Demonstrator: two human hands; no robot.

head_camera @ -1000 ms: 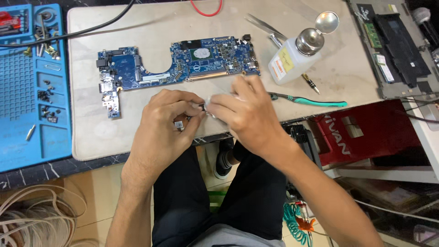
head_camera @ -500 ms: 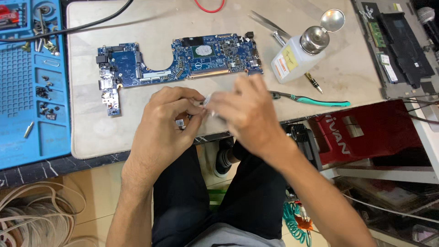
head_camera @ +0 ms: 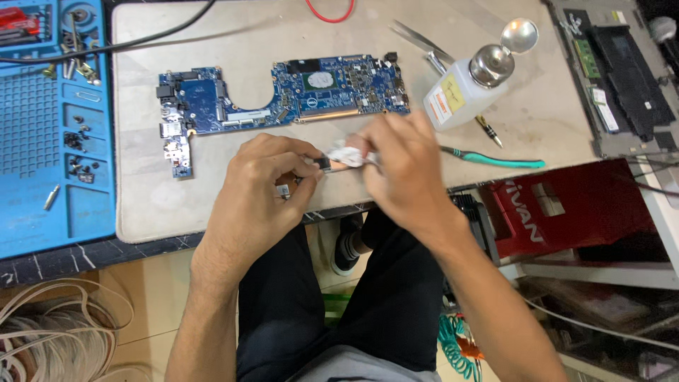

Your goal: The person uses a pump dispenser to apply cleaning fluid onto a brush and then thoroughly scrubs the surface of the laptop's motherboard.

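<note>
My left hand (head_camera: 258,194) pinches a small copper and black metal part (head_camera: 327,164) over the near edge of the beige work mat (head_camera: 283,28). My right hand (head_camera: 399,173) presses a crumpled white tissue (head_camera: 346,152) against that part's end. A blue laptop motherboard (head_camera: 283,99) lies flat on the mat just beyond both hands.
A white solvent bottle with a metal pump top (head_camera: 467,88) stands right of the board, with tweezers (head_camera: 421,39) behind it and a green-handled tool (head_camera: 495,159) near my right hand. A blue screw tray mat (head_camera: 49,120) lies left. An open laptop chassis (head_camera: 622,78) and a red box (head_camera: 573,209) sit right.
My right hand has shifted slightly left and up with the tissue, rubbing along the part. The left hand keeps its grip in about the same place.
</note>
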